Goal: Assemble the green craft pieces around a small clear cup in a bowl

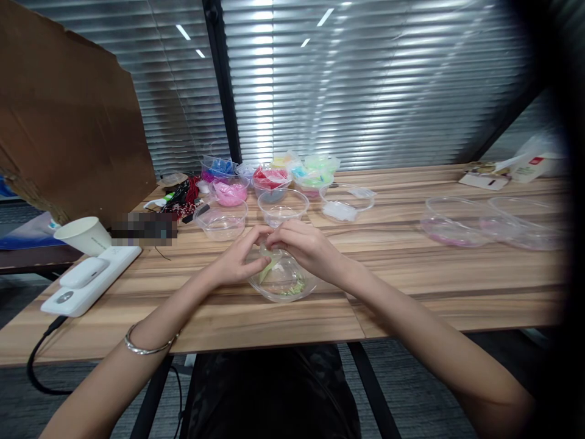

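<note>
Over a clear round plastic bowl [304, 268], both my hands meet at its far rim. Pale green, bag-like film [267, 270] hangs below my fingers into the bowl. My left hand [240, 257] is closed at the fingertips on this film, its thumb lying along the near side. The fingers of my right hand [301, 242] are bent and pinched on the film's top, where the grip is partly hidden. Small light green pieces [296, 286] lie at the bowl's bottom right.
Clear bowls [283, 210] stand behind my hands; others hold pink [230, 192], red [272, 177] and blue [222, 166] material. Flat clear lids [452, 235] lie right. At left are a paper cup [85, 235], a white power strip [116, 262] and a cardboard sheet [73, 116].
</note>
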A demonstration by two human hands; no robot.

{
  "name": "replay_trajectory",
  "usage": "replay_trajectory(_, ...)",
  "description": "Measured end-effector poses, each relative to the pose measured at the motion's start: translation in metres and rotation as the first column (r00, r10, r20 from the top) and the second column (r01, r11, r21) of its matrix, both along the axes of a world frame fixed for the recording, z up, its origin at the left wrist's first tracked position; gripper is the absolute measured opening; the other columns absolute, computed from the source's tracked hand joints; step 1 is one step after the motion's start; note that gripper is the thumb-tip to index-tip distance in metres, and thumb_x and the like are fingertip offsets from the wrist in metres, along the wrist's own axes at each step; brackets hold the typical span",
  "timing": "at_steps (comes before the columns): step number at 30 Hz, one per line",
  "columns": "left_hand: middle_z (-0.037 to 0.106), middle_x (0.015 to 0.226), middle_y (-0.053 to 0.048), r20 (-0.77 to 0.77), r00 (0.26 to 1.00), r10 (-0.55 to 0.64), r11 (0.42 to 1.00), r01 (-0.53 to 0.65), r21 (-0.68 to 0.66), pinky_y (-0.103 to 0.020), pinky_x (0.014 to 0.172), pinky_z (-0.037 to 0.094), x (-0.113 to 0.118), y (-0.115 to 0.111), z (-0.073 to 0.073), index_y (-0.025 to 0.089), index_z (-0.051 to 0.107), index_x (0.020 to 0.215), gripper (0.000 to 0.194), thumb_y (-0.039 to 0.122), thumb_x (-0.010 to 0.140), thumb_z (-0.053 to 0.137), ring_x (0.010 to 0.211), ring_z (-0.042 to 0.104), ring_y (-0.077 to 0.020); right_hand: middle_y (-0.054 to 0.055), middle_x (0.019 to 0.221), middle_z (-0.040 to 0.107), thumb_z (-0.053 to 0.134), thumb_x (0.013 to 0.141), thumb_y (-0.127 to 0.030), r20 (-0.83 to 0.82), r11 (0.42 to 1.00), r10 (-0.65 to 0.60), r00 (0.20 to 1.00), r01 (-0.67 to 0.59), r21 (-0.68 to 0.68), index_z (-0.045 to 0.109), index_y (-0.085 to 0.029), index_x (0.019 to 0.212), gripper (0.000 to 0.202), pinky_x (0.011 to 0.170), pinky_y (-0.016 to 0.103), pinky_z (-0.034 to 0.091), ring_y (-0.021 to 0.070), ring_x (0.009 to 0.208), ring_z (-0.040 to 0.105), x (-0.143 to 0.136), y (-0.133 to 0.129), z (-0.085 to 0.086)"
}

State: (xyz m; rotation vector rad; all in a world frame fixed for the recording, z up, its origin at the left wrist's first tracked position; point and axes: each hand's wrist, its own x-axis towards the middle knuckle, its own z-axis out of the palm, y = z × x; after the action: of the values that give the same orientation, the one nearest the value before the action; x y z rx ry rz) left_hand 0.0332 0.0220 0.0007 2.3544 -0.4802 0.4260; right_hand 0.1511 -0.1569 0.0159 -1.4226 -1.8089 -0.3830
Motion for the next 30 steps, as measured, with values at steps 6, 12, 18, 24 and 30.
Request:
replay_trajectory(6, 0.051, 0.121, -0.012, -0.01, 1.0, 0.007, 1.0, -0.007, 0.007, -0.038, 0.095, 0.044, -0.0008, 0.0, 0.002, 0.019, 0.04, 0.127, 0.041, 0.036, 0.092, 0.052, 0.112, 0.05, -0.0249, 0.006, 0.094, 0.067, 0.05, 0.094, -0.012, 0.006, 0.998, 0.037, 0.999, -0.037, 0.042, 0.063, -0.016, 0.101, 0.015, 0.078, 0.03, 0.049, 0.0158, 0.089, 0.06, 0.0, 0.0005, -0.0004)
replay_trajectory(12, 0.051, 0.125, -0.012, -0.01, 1.0, -0.005, 1.0, 0.005, -0.008, -0.039, 0.098, 0.043, -0.0001, 0.0006, 0.0005, 0.019, 0.039, 0.13, 0.044, 0.036, 0.092, 0.053, 0.115, 0.05, -0.0252, 0.007, 0.097, 0.067, 0.05, 0.094, -0.01, 0.004, 0.999, 0.051, 0.999, -0.051, 0.019, 0.065, -0.015, 0.108, 0.021, 0.076, 0.03, 0.049, 0.0144, 0.085, 0.061, 0.0013, -0.001, -0.0004)
replay_trajectory(18, 0.049, 0.129, -0.011, -0.01, 1.0, -0.01, 0.999, 0.01, -0.036, -0.04, 0.103, 0.039, 0.0006, 0.0015, -0.001, 0.02, 0.037, 0.134, 0.048, 0.035, 0.092, 0.055, 0.121, 0.047, -0.0256, 0.008, 0.113, 0.064, 0.049, 0.093, -0.007, -0.043, 0.994, 0.113, 0.993, -0.113, 0.006, 0.061, -0.015, 0.118, 0.028, 0.09, 0.031, 0.049, 0.0147, 0.106, 0.059, 0.0004, 0.0003, -0.0003)
replay_trajectory(24, 0.05, 0.128, -0.012, 0.02, 0.999, -0.028, 0.999, 0.028, -0.037, -0.039, 0.102, 0.041, 0.0006, 0.0007, -0.0011, 0.02, 0.039, 0.132, 0.046, 0.035, 0.092, 0.055, 0.12, 0.048, -0.0256, 0.006, 0.112, 0.065, 0.053, 0.091, -0.005, -0.09, 0.994, 0.11, 0.99, -0.111, -0.011, 0.061, -0.016, 0.117, 0.029, 0.088, 0.027, 0.049, 0.0122, 0.103, 0.06, -0.0001, 0.0012, -0.0023)
replay_trajectory(30, 0.051, 0.127, -0.012, 0.009, 1.0, -0.024, 0.999, 0.025, -0.029, -0.04, 0.101, 0.041, -0.0008, -0.0002, 0.0, 0.019, 0.039, 0.132, 0.046, 0.035, 0.091, 0.056, 0.12, 0.049, -0.0258, 0.007, 0.109, 0.067, 0.051, 0.093, -0.007, -0.087, 0.996, 0.093, 0.992, -0.094, -0.009, 0.062, -0.015, 0.116, 0.027, 0.084, 0.026, 0.051, 0.0124, 0.099, 0.062, -0.0008, 0.0005, -0.0013)
